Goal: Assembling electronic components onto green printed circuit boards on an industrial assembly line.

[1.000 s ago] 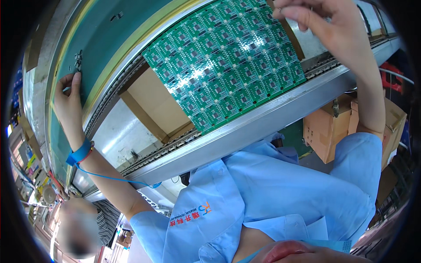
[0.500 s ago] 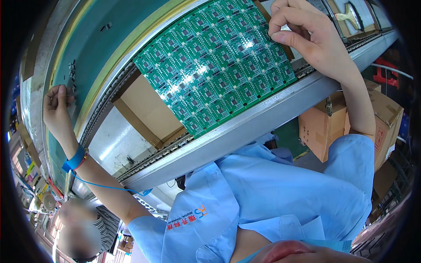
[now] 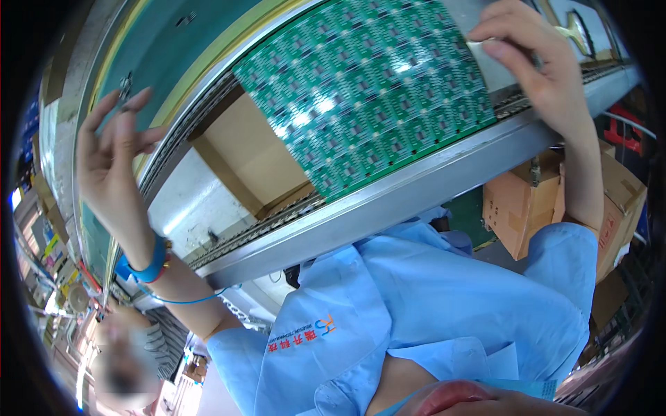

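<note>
A large green circuit board panel [image 3: 374, 90] made of several repeated small boards lies across the metal rails. My right hand [image 3: 544, 73] is by the panel's right edge, thumb and forefinger pinched together; whatever is between them is too small to name. Over the left rail and the green strip hovers my left hand [image 3: 118, 156], its fingers apart and somewhat blurred, with nothing clearly held. Close beyond its fingertips, small dark components [image 3: 126, 84] lie on the green surface [image 3: 163, 59]. Another small cluster of components [image 3: 186, 19] sits farther up that strip.
Between the rails, left of the panel, is an open cardboard box [image 3: 260, 159]. A metal rail [image 3: 409, 166] runs along the near side. A brush [image 3: 574, 31] lies at far right. Cardboard boxes [image 3: 524, 208] stand below right. A blue wristband [image 3: 146, 262] trails a cord. Another person is at lower left.
My left hand has come away from the components toward the rail, its fingers spreading. My right hand has shifted slightly right of the panel's edge. The whole view has also shifted a little.
</note>
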{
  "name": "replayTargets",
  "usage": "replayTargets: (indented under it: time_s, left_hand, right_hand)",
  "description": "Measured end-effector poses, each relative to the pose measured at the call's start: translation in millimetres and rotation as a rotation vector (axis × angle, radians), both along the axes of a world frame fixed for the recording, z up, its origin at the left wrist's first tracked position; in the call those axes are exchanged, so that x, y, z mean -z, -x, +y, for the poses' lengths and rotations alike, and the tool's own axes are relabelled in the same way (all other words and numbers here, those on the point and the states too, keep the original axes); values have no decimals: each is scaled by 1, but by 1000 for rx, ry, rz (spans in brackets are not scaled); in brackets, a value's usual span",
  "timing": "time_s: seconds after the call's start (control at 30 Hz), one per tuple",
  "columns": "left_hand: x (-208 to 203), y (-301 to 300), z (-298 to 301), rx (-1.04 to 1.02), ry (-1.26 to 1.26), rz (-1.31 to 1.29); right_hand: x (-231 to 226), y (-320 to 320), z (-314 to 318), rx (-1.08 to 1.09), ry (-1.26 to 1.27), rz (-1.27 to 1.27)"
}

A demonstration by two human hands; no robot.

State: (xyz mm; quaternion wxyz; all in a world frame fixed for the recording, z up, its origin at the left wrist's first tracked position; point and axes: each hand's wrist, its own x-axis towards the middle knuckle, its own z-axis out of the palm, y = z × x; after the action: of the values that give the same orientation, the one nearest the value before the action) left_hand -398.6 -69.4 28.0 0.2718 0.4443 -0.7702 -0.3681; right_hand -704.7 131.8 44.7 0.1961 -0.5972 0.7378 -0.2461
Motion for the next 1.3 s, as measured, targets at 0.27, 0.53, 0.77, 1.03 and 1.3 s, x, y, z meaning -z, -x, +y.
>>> replayTargets:
  time_s: [0.27,0.53,0.77,1.03,1.3]
  left_hand:
    - [-3,35,68,449,147,-231]
    - [0,47,68,720,457,-471]
    - [-2,56,69,751,492,-496]
    - [-4,58,76,712,516,-517]
    - [-14,22,21,166,450,-442]
  right_hand:
    - [52,28,17,-44,41,-62]
    - [60,29,22,5,46,-43]
    - [62,35,28,-20,17,-34]
    - [60,36,26,-17,38,-5]
    - [54,14,18,-11,236,-99]
